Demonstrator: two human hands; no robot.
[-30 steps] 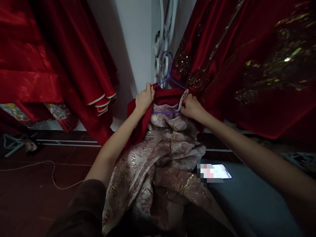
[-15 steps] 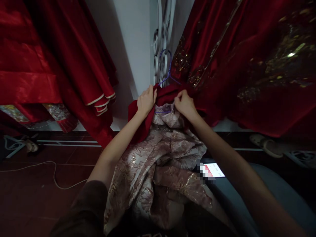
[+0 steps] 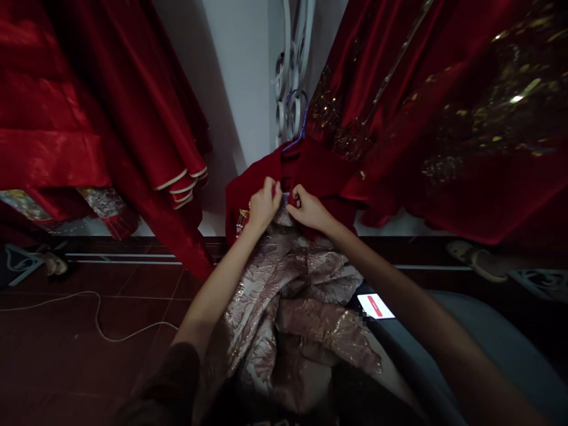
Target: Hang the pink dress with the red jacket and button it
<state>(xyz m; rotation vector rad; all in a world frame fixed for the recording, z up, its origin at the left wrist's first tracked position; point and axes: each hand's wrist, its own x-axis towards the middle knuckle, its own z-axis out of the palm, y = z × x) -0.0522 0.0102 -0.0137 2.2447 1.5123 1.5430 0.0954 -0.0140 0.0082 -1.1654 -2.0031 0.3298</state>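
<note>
A red jacket (image 3: 328,168) hangs on a purple hanger (image 3: 303,112), its front edges meeting near the middle. My left hand (image 3: 265,204) is closed in a pinch at the left front edge. My right hand (image 3: 308,210) pinches the right front edge, close beside the left. A gold ornament with small hanging beads (image 3: 242,219) shows on the jacket's left side. Under the jacket, a pinkish brocade garment (image 3: 284,260) with shiny gold pattern spreads down toward my body. Both fingertips partly cover the cloth they grip.
A white scrolled metal stand (image 3: 286,59) rises behind the hanger. Red garments (image 3: 146,118) hang at left, and a sequined red garment (image 3: 483,118) at right. A lit phone (image 3: 376,306) lies near a grey-blue seat (image 3: 483,343). A white cable (image 3: 100,319) crosses the tiled floor.
Both hands have moved down and closer together from the collar. The jacket's red fronts now cover the upper part of the brocade garment. The phone's screen shows a different picture.
</note>
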